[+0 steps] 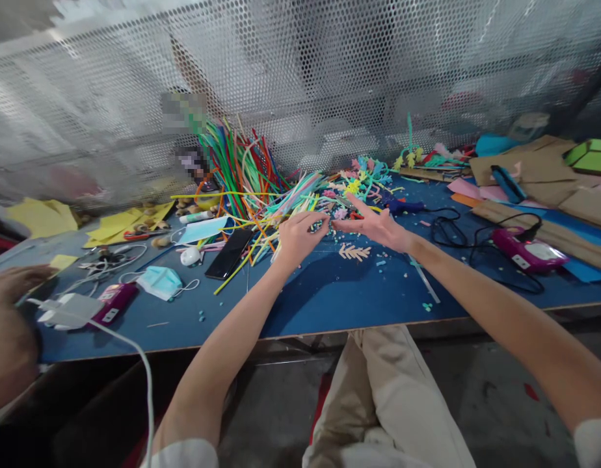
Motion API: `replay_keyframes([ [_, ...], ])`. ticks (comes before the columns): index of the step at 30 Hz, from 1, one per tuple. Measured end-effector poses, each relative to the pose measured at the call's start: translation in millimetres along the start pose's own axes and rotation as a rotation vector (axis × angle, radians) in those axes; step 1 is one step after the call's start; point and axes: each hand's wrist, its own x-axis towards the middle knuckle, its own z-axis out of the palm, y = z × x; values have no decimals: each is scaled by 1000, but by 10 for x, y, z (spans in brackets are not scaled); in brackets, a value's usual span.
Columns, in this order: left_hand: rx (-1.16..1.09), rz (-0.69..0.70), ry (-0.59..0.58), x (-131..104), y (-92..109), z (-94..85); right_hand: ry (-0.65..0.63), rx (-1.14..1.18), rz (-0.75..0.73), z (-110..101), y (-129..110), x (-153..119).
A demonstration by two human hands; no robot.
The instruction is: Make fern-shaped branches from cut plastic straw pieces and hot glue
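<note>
My left hand (303, 235) is above the blue table, its fingers curled in with the tips pressed together; anything between them is too small to make out. Just to its right, my right hand (378, 227) has its fingers stretched out and spread, with nothing visible in them. Below the right hand lies a beige branch-shaped piece (355, 252) with short side prongs. Small coloured scraps (340, 213) are scattered behind and between both hands. A loose bundle of thin coloured sticks (300, 195), like pipe cleaners, lies behind my left hand.
Left of my left hand are a black phone (229, 253), a face mask (160, 282) and a white charger (71, 311) with a cable. Another person's hand (22, 283) rests at far left. A purple power strip (529, 250) sits right; perforated metal (330, 84) stands behind.
</note>
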Motion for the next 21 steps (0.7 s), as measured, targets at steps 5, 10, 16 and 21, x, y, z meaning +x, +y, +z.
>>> replay_keyframes([
  [5,-14,-37,-61,-5,36,-18,5,1,3,-79,60,-14],
  [10,-31,14,-135,-4,49,-18,-30,-4,-14,-103,86,-14],
  [16,137,68,-291,31,63,-16,-51,-120,40,-107,87,-21],
  [21,240,105,-411,70,130,-38,-61,-253,67,-126,61,-44],
])
